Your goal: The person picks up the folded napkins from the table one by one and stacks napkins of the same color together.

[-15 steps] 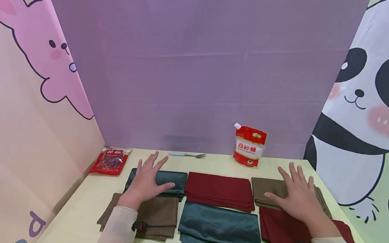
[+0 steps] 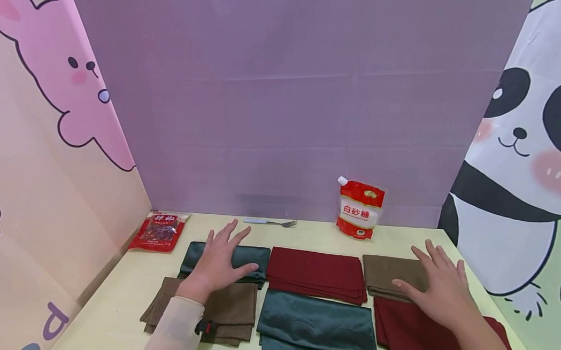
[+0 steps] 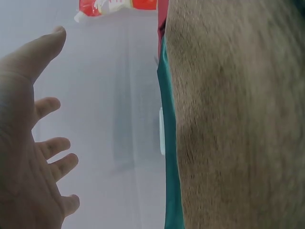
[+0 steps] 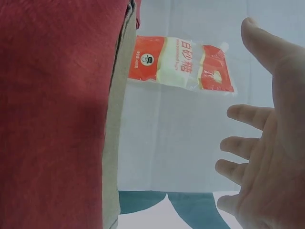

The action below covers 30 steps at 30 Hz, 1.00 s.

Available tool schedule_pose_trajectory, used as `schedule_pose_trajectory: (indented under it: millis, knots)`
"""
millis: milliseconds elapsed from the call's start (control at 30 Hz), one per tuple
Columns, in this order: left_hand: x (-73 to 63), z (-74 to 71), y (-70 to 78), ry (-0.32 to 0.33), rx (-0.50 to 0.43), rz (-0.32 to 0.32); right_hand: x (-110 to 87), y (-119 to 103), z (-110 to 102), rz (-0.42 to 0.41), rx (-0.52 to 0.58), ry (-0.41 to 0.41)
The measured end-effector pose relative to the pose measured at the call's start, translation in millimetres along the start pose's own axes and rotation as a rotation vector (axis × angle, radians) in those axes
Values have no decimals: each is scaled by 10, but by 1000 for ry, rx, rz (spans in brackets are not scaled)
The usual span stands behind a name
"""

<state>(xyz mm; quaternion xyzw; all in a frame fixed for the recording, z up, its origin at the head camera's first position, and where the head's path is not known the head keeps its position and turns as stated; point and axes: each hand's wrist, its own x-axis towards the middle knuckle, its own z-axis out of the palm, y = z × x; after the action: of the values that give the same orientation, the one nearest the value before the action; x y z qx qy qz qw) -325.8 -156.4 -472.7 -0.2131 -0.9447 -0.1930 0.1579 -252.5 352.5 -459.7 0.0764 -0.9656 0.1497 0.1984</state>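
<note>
Six is avoided here: several folded cloths lie in two rows. My left hand, fingers spread and holding nothing, hovers over the back-left teal cloth and the front-left brown cloth. On the other side my right hand is spread above the back-right brown cloth and the front-right dark red cloth, also with nothing in it. Between the hands lie a dark red cloth at the back and a teal cloth in front. Both wrist views show palms with fingers apart.
Along the table's back edge are a red packet at left, a fork with a pale handle, and an upright red and white spouted pouch. A purple backdrop rises behind the table, with printed walls at both sides.
Both hands have shifted a little to the right in the head view, and the right hand has also dropped slightly. The cloths and other items stay where they were.
</note>
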Motion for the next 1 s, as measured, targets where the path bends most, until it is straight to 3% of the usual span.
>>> schedule_pose_trajectory:
  millis: [200,400,700,1000]
  knots:
    - [9,34,78,-27,-2,22,-92,56,-55,-24,4,6]
    - [5,69,182,-15,-13,63,-181,139,-89,-44,31,-6]
    - [-11,107,304,-54,-57,55,-242,276,-205,38,69,-33]
    - [-26,112,412,-43,-164,88,-315,418,-280,44,76,-33]
